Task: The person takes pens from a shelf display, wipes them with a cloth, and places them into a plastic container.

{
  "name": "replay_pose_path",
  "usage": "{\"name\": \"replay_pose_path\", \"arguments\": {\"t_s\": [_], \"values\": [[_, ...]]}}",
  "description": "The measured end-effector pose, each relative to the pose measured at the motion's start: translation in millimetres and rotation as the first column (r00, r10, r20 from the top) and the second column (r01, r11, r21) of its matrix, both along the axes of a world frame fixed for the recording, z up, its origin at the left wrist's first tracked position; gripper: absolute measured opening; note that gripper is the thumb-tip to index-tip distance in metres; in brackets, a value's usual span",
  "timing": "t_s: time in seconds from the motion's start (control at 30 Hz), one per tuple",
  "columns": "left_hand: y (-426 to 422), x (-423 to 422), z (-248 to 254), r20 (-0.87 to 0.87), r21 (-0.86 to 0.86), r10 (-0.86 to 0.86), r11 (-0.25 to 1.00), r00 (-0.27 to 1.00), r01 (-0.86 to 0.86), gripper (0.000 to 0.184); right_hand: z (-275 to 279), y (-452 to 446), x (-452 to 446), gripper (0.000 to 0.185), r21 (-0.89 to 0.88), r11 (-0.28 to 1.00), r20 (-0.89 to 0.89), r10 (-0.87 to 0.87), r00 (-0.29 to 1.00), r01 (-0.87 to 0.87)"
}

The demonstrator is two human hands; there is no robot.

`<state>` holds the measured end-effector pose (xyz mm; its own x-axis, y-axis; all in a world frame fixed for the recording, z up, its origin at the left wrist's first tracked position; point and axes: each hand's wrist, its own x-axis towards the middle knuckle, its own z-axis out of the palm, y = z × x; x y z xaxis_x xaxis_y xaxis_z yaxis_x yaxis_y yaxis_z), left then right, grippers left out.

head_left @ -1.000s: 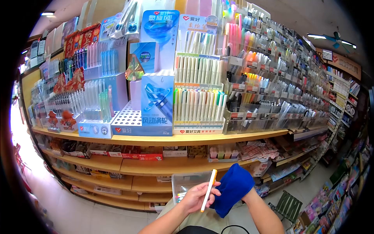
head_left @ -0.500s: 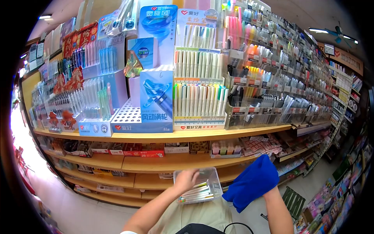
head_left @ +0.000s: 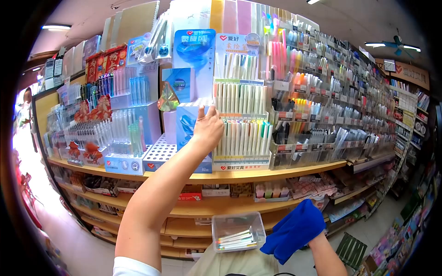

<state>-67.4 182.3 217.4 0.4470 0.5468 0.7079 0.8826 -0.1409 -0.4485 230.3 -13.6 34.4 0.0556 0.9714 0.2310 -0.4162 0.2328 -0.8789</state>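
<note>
My left hand (head_left: pixel 209 126) is raised at the left end of the lower marker row, beside a blue display box (head_left: pixel 186 124). Its fingers are bent; whatever they hold, if anything, is hidden behind the hand. Pale-barrelled markers (head_left: pixel 244 138) with coloured ends stand upright in the tiered rack just right of it. A blue cloth (head_left: pixel 297 230) covers my right hand, which grips it with the fingers hidden inside; only the wrist (head_left: pixel 317 241) shows. A clear plastic bin (head_left: pixel 221 225) rests at my lap, with several markers (head_left: pixel 237 240) lying in it.
A wooden shelf edge (head_left: pixel 276 171) runs under the displays. Left of the rack are a white holed pen stand (head_left: pixel 161 152) and clear pen holders. Tiered clear pen trays (head_left: pixel 317 147) fill the right. A green folding stool (head_left: pixel 351 250) stands on the floor at right.
My left hand has risen from over the plastic bin to the marker rack. The camera view has tilted up slightly. My right hand stays low with the blue cloth.
</note>
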Motion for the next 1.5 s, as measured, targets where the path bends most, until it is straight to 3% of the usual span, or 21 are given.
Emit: {"name": "replay_pose_path", "arguments": {"t_s": [0.1, 0.3, 0.33, 0.4, 0.47, 0.53, 0.57, 0.63, 0.7, 0.77, 0.83, 0.87, 0.9, 0.97, 1.07, 1.1, 1.2, 1.3, 1.4, 1.43, 1.5], "values": [[9, 0, 6, -0.034, -0.014, 0.012, 1.000, 0.999, -0.013, 0.024, -5, -1, 3, 0.014, -0.051, 0.998, -0.106, 0.021, 0.994, -0.026], [11, 2, 32, 0.263, 0.030, -0.077, 0.997, 0.962, 0.072, 0.020, -15, -2, 5, 0.015, -0.130, 0.991, -0.154, -0.014, 0.988, -0.006], [15, 0, 36, 0.319, 0.144, -0.186, 0.979, 0.929, 0.146, 0.019, -15, -1, 5, 0.015, -0.140, 0.990, -0.136, -0.015, 0.991, -0.004], [-1, -3, 47, 0.472, 0.197, -0.384, 0.923, 0.793, 0.330, 0.010, -9, -2, -3, 0.013, -0.065, 0.986, 0.271, -0.131, 0.954, 0.154], [-19, -3, 49, 0.541, 0.266, -0.527, 0.847, 0.656, 0.461, 0.012, -4, -2, -11, 0.010, -0.007, 0.983, 0.428, -0.164, 0.889, 0.184], [-32, -3, 37, 0.665, 0.208, -0.579, 0.751, 0.472, 0.627, 0.009, 3, 0, -17, 0.007, 0.010, 0.992, 0.367, -0.118, 0.923, 0.123], [-39, 0, 29, 0.721, 0.191, -0.584, 0.686, 0.373, 0.702, 0.008, 12, -1, -23, 0.006, -0.054, 0.998, 0.180, -0.003, 0.984, 0.013], [-50, 9, 0, 0.865, 0.099, -0.463, 0.537, 0.194, 0.838, 0.005, 31, -6, -36, 0.009, -0.099, 0.967, -0.216, 0.208, 0.954, -0.233], [-62, 23, -36, 0.939, 0.031, -0.324, 0.409, 0.113, 0.912, 0.006, 20, 14, -32, 0.012, 0.020, 0.970, 0.245, 0.228, 0.942, -0.241], [-80, 44, -74, 0.970, 0.045, -0.240, 0.286, 0.026, 0.957, 0.008, 42, 16, -52, 0.012, 0.207, 0.935, 0.607, 0.107, 0.788, -0.286], [-98, 64, -110, 0.991, 0.057, -0.126, 0.161, -0.037, 0.985, 0.007, 54, 28, -67, 0.014, 0.490, 0.780, 0.795, -0.215, 0.568, -0.389], [-106, 74, -127, 0.993, 0.054, -0.111, 0.181, -0.034, 0.982, 0.007, 47, 33, -77, 0.014, 0.438, 0.861, 0.891, -0.376, 0.256, -0.260], [-110, 80, -142, 0.995, 0.051, -0.095, 0.203, -0.032, 0.978, 0.008, 36, 34, -85, 0.014, 0.588, 0.793, 0.796, -0.530, 0.291, -0.163], [-106, 83, -162, 0.991, 0.127, -0.079, 0.225, -0.112, 0.966, 0.007, -13, 60, -90, 0.015, 0.565, 0.824, 0.702, -0.447, 0.554, -0.051], [-93, 69, -171, 0.933, 0.335, 0.029, 0.290, -0.358, 0.897, 0.009, -30, 40, -75, 0.013, 0.381, 0.889, 0.909, -0.311, 0.276, -0.253], [-89, 63, -170, 0.899, 0.401, 0.042, 0.322, -0.436, 0.858, 0.009, -35, 34, -75, 0.012, 0.411, 0.870, 0.896, -0.330, 0.298, -0.272], [-96, 58, -176, 0.842, 0.461, 0.185, 0.240, -0.506, 0.854, 0.012, -50, 22, -84, 0.007, 0.524, 0.794, 0.834, -0.408, 0.371, -0.307], [-104, 54, -189, 0.792, 0.504, 0.289, 0.188, -0.538, 0.843, 0.017, -57, 28, -83, 0.007, 0.461, 0.787, 0.879, -0.468, 0.089, -0.410], [-116, 57, -203, 0.814, 0.477, 0.315, 0.118, -0.488, 0.871, 0.020, -36, 21, -86, 0.004, 0.450, 0.812, 0.888, -0.452, 0.085, -0.373], [-122, 61, -205, 0.823, 0.473, 0.342, 0.026, -0.453, 0.880, 0.020, -21, 17, -89, 0.004, 0.299, 0.898, 0.950, -0.246, 0.195, -0.324], [-126, 67, -210, 0.634, 0.677, 0.536, -0.035, -0.558, 0.735, 0.021, -2, 12, -94, 0.004, 0.033, 0.951, 0.888, 0.113, 0.445, -0.309]]}}
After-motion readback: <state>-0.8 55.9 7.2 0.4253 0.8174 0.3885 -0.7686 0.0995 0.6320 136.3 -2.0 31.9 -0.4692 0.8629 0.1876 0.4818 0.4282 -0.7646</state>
